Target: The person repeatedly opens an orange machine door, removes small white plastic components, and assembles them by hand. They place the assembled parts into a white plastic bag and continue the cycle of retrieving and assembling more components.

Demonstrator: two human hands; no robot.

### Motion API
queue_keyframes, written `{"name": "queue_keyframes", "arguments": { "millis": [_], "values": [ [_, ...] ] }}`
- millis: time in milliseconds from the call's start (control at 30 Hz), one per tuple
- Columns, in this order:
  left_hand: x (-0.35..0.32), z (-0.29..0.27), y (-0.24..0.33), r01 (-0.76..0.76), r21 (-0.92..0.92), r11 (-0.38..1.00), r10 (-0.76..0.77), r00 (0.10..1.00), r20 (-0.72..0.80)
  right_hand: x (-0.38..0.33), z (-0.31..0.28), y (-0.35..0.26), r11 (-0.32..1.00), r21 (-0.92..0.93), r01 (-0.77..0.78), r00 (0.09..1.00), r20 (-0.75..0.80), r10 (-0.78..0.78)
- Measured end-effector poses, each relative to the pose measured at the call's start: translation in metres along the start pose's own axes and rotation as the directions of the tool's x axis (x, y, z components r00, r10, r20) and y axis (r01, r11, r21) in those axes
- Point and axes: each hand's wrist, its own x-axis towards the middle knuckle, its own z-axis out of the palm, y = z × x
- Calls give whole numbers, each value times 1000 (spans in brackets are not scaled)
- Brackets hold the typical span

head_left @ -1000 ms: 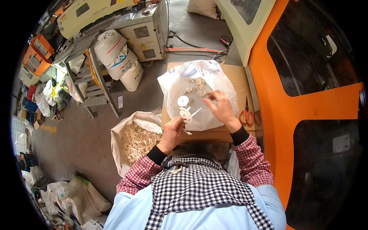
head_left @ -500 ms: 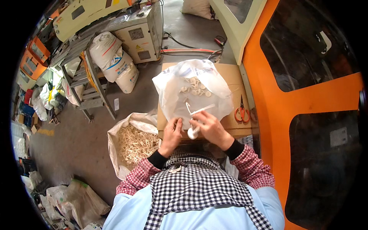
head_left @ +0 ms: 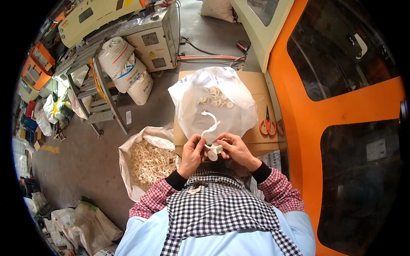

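One white plastic piece (head_left: pixel 210 129) is held above the near edge of the brown tabletop (head_left: pixel 265 91), and on my remote view both hands meet at it. At the left hand (head_left: pixel 192 152) I see the grip clamped on the piece, thumb against fingers; at the right hand (head_left: pixel 234 149) the grip is likewise pinched on it, close to its small round disc (head_left: pixel 212 156). The curved arm of the piece reaches to the far side, over a translucent white bag (head_left: pixel 187 112). Farther back, pale plastic parts (head_left: pixel 218 97) lie clustered; whether in the bag or on it, I cannot tell. Orange-handled scissors (head_left: pixel 267 121) rest to the right on the tabletop, apart from the hands. To the left I have an open sack (head_left: pixel 125 158) filled with slender pale pieces (head_left: pixel 151 163), and an orange machine (head_left: pixel 307 149) stands at the right
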Motion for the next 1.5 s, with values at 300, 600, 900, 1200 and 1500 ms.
{"name": "queue_keyframes", "arguments": {
  "millis": [300, 600, 900, 1200, 1500],
  "values": [
    [2, -6, 2, 453, -457, 766, -411, 891, 194, -12, 11, -6, 447, -726, 522, 780, 194, -594],
    [3, 0, -7, 450, -559, 696, -368, 893, 260, 15, 15, 32, 470, -772, 427, 586, -160, -794],
    [6, -10, -13, 198, -290, 936, -176, 979, 100, 18, 12, 20, 879, -397, 266, 906, -209, -369],
    [13, -15, -7, -598, 783, 170, 677, 649, 348, 102, -52, 31, 986, -145, -80, 918, -397, 16],
    [17, -17, 6, -140, -171, 975, 85, 952, -294, 80, -25, -3, 512, -810, 285, 716, -175, -676]
  ]
}}
